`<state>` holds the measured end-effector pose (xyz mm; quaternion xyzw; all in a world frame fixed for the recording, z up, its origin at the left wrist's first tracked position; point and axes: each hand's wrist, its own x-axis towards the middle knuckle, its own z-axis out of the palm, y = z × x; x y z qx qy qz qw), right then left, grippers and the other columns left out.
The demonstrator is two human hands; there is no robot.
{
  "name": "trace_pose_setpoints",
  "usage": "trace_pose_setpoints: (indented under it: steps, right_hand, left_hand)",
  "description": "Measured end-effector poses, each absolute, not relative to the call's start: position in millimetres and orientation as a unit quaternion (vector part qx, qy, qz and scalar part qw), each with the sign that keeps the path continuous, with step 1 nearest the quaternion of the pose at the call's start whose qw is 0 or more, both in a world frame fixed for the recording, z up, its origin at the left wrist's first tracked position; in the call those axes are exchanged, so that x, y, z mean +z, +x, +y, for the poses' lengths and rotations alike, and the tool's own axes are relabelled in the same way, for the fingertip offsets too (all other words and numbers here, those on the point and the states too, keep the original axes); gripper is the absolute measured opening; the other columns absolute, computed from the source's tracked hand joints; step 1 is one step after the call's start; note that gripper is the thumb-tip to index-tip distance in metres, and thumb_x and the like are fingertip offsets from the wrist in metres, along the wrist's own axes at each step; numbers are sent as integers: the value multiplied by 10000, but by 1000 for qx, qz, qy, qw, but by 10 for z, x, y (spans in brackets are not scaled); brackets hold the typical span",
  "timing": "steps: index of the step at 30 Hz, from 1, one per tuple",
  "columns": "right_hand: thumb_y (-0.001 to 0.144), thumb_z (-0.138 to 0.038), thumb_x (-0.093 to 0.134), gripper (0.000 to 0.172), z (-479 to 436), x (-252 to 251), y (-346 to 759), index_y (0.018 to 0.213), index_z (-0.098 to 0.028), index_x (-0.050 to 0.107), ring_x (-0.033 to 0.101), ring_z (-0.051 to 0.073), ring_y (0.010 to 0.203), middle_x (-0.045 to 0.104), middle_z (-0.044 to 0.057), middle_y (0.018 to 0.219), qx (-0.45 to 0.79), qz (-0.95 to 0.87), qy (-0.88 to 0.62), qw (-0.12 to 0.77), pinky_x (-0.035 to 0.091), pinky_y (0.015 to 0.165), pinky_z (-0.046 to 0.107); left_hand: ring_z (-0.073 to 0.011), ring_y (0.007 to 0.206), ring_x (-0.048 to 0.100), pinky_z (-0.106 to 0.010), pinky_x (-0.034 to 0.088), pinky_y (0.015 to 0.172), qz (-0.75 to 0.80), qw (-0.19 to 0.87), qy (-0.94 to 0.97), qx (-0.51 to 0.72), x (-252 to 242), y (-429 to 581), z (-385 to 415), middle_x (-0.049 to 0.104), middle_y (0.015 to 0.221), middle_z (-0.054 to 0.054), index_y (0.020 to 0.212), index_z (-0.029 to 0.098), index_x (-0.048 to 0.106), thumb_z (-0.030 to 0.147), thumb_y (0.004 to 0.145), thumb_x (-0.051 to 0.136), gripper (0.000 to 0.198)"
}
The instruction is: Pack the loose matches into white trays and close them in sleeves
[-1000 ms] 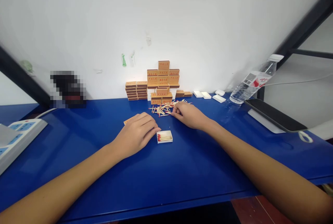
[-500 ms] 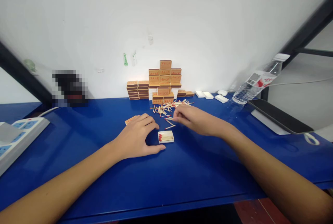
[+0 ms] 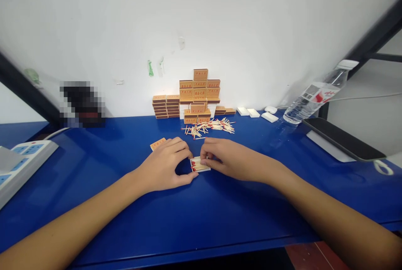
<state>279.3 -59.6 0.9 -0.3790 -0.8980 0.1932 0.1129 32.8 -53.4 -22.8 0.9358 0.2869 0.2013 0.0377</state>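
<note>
A small white matchbox tray (image 3: 197, 165) with red-tipped matches in it lies on the blue table (image 3: 201, 215). My left hand (image 3: 166, 165) curls around its left side, thumb and fingers touching the tray. My right hand (image 3: 224, 159) is pinched over the tray's right end, holding matches that its fingers mostly hide. A loose pile of matches (image 3: 209, 127) lies behind the hands. An orange matchbox sleeve (image 3: 157, 143) lies flat just beyond my left hand.
Stacked orange matchboxes (image 3: 197, 94) stand against the white wall. Several white trays (image 3: 254, 114) lie to their right. A tilted water bottle (image 3: 317, 94) and a dark phone (image 3: 344, 139) are at the right, a power strip (image 3: 21, 163) at the left edge.
My right hand drew back from the loose pile with matches and came down onto the tray. My left hand opened its curl and closed around the tray's left side.
</note>
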Motion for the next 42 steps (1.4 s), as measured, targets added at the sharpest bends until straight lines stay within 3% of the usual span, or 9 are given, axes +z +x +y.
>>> trace_pose_setpoints:
  steps: [4,9,28,38,42]
  right_hand:
    - [954,-203,648,33,-546,-1,2837,937,-201,676,580,166,821,649,32,941,191,-903,-364,122,417,721,288]
    - [947,-155,617,97,-540,-11,2802,866,-195,654,552,156,774,630,27,894,195,-907,-357,114,403,701,285]
    - [948,-161,618,88,-516,18,2795,888,-194,673,529,144,751,604,0,814,184,-899,-358,172,392,707,282]
    - [964,-181,627,68,-594,30,2729,928,-197,683,562,141,775,615,16,892,181,-903,-337,196,414,701,273]
    - [961,-115,600,136,-601,4,2727,1001,-201,696,570,129,761,623,15,930,168,-915,-315,188,419,700,267]
  left_hand:
    - [-237,945,633,-409,477,821,284,39,936,206,-219,330,-544,699,966,-41,953,206,690,446,905,721,247]
    - [-242,934,633,-410,477,795,280,37,937,207,-211,330,-547,697,951,-45,949,207,690,443,903,721,243]
    - [-241,939,631,-405,456,793,274,31,939,205,-204,326,-561,691,962,-43,981,200,668,433,899,722,253]
    - [-238,931,631,-391,462,788,261,22,936,236,-195,338,-576,694,960,-46,990,186,641,382,899,716,228]
    - [-244,915,628,-393,463,770,263,16,936,232,-196,339,-574,685,933,-51,974,187,633,386,906,700,222]
